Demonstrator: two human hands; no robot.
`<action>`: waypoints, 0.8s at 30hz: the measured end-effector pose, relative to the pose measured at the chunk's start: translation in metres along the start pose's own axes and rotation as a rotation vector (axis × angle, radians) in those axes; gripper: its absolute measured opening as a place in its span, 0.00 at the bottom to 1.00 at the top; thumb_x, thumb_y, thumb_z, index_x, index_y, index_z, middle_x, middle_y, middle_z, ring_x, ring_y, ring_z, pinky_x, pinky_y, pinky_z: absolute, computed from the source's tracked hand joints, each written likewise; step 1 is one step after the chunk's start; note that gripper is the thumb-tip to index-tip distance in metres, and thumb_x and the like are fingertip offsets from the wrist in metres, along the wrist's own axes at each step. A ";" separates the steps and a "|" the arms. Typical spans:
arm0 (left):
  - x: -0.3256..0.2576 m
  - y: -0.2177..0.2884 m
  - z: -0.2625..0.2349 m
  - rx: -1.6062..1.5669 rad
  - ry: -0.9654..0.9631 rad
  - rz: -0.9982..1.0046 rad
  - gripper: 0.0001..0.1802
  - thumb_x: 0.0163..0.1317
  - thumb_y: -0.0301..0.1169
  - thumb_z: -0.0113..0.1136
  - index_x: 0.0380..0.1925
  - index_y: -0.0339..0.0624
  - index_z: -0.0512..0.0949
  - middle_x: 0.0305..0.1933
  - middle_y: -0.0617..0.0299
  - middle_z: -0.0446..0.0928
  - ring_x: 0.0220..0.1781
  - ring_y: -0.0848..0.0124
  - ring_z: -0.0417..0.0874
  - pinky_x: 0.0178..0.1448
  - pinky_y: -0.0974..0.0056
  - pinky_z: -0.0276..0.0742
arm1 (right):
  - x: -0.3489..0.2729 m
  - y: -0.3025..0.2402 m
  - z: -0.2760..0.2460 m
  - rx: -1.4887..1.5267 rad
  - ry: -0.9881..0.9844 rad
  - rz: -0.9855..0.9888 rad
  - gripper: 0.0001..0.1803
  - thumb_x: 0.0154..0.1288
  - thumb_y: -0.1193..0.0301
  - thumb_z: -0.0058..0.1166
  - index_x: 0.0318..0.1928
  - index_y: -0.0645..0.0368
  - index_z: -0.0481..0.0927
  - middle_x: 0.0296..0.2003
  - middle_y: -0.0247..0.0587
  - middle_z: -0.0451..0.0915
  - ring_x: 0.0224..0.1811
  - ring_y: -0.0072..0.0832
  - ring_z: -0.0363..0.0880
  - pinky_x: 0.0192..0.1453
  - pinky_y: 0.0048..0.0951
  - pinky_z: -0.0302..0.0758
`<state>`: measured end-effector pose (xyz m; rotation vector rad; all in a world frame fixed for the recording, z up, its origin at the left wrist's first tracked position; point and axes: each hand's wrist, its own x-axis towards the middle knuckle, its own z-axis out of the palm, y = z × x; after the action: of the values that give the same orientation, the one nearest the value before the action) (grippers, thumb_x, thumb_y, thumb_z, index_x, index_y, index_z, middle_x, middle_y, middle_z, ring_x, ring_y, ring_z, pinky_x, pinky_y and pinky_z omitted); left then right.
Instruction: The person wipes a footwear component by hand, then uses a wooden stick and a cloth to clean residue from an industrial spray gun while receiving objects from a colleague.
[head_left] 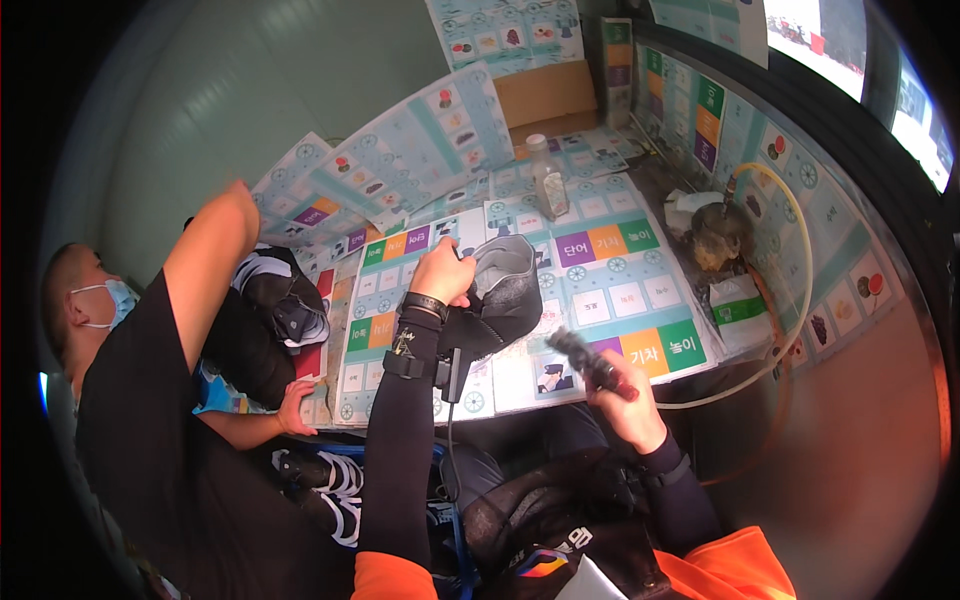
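Observation:
My left hand (441, 272) grips the upper edge of a black and grey shoe (500, 295), which lies on the table covered with printed paper sheets (610, 275). A black watch and straps sit on that wrist. My right hand (625, 395) holds a dark brush-like tool (585, 358) by its handle, just right of the shoe and apart from it. Both of my forearms wear dark sleeves with orange upper parts.
A person in a black shirt and face mask sits at my left, one arm raised, one hand (297, 408) on the table by another dark shoe (285, 300). A clear plastic bottle (548, 180) stands further back. A tube (800, 300), rag and small packet lie at the right.

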<state>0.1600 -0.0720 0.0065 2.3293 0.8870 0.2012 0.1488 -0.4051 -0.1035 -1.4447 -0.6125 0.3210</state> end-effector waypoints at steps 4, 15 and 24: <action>0.000 -0.004 0.000 0.000 0.020 0.015 0.34 0.69 0.35 0.58 0.72 0.28 0.71 0.37 0.45 0.90 0.23 0.63 0.91 0.32 0.62 0.88 | -0.007 0.001 0.001 -0.168 -0.056 -0.025 0.10 0.55 0.80 0.56 0.40 0.65 0.78 0.26 0.48 0.79 0.29 0.36 0.79 0.40 0.35 0.75; 0.000 -0.001 0.002 0.027 0.012 0.059 0.31 0.67 0.34 0.58 0.68 0.29 0.73 0.31 0.47 0.89 0.23 0.61 0.91 0.38 0.59 0.90 | -0.006 0.016 -0.014 -0.167 -0.096 0.071 0.11 0.58 0.78 0.61 0.43 0.65 0.82 0.28 0.48 0.81 0.32 0.39 0.81 0.42 0.36 0.76; -0.022 0.025 -0.047 0.334 0.254 0.391 0.29 0.61 0.32 0.61 0.65 0.45 0.78 0.46 0.35 0.88 0.54 0.38 0.88 0.60 0.42 0.83 | -0.008 0.004 -0.031 0.057 0.013 0.133 0.17 0.56 0.81 0.56 0.48 0.64 0.85 0.32 0.38 0.88 0.21 0.23 0.77 0.27 0.27 0.72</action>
<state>0.1410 -0.0767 0.0602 2.8246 0.6048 0.5590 0.1607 -0.4341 -0.1091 -1.4342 -0.4937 0.4300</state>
